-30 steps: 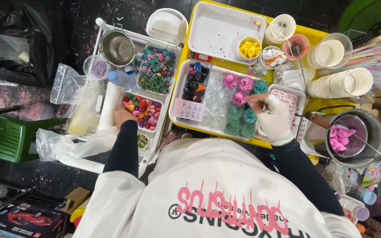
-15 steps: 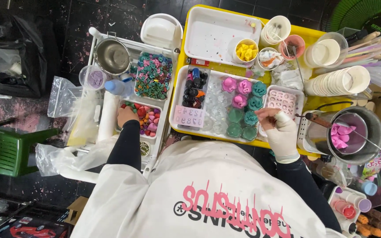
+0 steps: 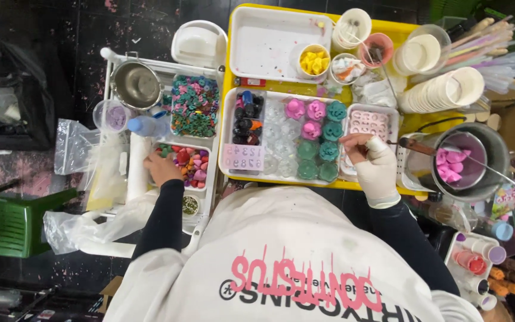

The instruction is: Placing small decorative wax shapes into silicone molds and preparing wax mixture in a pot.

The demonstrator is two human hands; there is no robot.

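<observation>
While my left hand (image 3: 161,168) rests spread on the sweets tub (image 3: 202,179), my gloved right hand (image 3: 374,164) pinches something small beside the moulds (image 3: 317,140).

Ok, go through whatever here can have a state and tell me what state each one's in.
Left hand: bare, resting in the tray of mixed coloured pieces.
Right hand: white-gloved, fingers pinched over the pink mould.
Metal pot: open, pink pieces inside.
White tray: nearly empty.
Steel bowl: empty.
</observation>
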